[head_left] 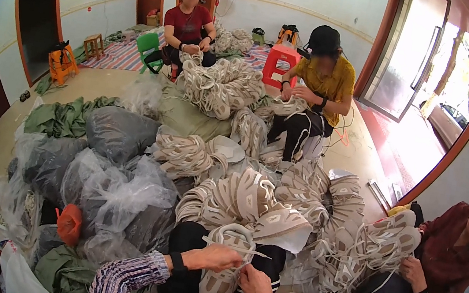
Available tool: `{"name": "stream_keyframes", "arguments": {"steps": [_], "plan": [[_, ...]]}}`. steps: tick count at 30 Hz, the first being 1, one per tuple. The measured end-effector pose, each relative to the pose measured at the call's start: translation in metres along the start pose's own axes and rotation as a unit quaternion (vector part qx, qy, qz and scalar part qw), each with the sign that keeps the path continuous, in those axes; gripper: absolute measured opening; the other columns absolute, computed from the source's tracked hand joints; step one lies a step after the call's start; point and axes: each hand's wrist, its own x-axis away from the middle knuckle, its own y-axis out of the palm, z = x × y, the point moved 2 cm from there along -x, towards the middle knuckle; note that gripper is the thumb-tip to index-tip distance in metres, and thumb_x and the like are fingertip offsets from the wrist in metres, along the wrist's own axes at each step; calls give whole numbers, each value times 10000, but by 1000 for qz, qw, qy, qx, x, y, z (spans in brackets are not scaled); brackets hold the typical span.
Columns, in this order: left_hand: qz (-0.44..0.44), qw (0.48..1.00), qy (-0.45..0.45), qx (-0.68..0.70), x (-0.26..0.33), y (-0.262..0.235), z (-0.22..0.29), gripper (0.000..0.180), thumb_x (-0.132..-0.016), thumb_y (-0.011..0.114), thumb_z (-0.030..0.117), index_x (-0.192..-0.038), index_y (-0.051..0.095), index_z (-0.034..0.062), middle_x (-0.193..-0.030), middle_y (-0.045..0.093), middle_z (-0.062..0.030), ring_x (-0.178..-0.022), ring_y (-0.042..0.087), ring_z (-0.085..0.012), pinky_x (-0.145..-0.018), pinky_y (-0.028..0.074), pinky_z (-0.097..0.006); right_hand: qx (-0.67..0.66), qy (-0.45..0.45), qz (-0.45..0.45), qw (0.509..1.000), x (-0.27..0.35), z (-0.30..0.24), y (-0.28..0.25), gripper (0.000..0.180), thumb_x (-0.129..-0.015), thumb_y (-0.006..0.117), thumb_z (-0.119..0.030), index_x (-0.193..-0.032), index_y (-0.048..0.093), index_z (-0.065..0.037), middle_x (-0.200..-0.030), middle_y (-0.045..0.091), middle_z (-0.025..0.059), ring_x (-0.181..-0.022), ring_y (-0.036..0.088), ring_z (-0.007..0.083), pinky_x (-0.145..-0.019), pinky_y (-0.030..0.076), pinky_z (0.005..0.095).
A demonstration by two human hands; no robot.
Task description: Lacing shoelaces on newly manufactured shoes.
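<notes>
A beige and white shoe upper (217,289) rests across my lap, between my knees. Over its opening stretches a flat white shoelace (251,252), one loose end pointing right. My left hand (217,258) is closed on the lace at the upper's eyelet edge, fingers pinched together. Close beside it, my right hand (255,281) also pinches at the eyelet edge; its fingertips appear to grip the lace, though the exact spot is small and partly hidden. Just beyond my knees lies a fanned pile of similar shoe uppers (241,200).
Clear plastic bags (116,189) fill the left side, with a red bag (69,224) among them. Co-workers handle uppers at the far left, far right and near right. A red stool (281,61) and a green chair (148,45) stand behind. The door (404,57) is open.
</notes>
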Motion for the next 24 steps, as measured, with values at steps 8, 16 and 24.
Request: {"name": "stream_keyframes", "arguments": {"steps": [8, 16, 24], "plan": [[36, 981, 91, -165, -4, 5, 9, 158, -804, 553, 163, -854, 549, 14, -611, 593, -143, -600, 626, -330, -508, 477, -424, 12, -25, -3, 1000, 2, 2, 0, 170, -828, 525, -175, -886, 552, -18, -799, 604, 202, -796, 589, 366, -688, 444, 452], [168, 936, 137, -278, 25, 21, 33, 109, -747, 543, 76, -785, 492, -13, -506, 541, -135, -468, 607, -276, -411, 464, -363, 187, -161, 42, 968, 32, -10, -8, 210, -757, 650, -232, -845, 609, -46, -826, 494, 110, -815, 473, 275, -714, 370, 371], [123, 968, -76, -203, 60, -5, 7, 120, -783, 515, 78, -846, 485, -20, -670, 579, -173, -635, 638, -300, -529, 497, -396, 133, -166, 41, 976, 10, 9, 5, 162, -735, 582, -192, -711, 595, -32, -846, 510, 185, -829, 494, 350, -707, 420, 432]]}}
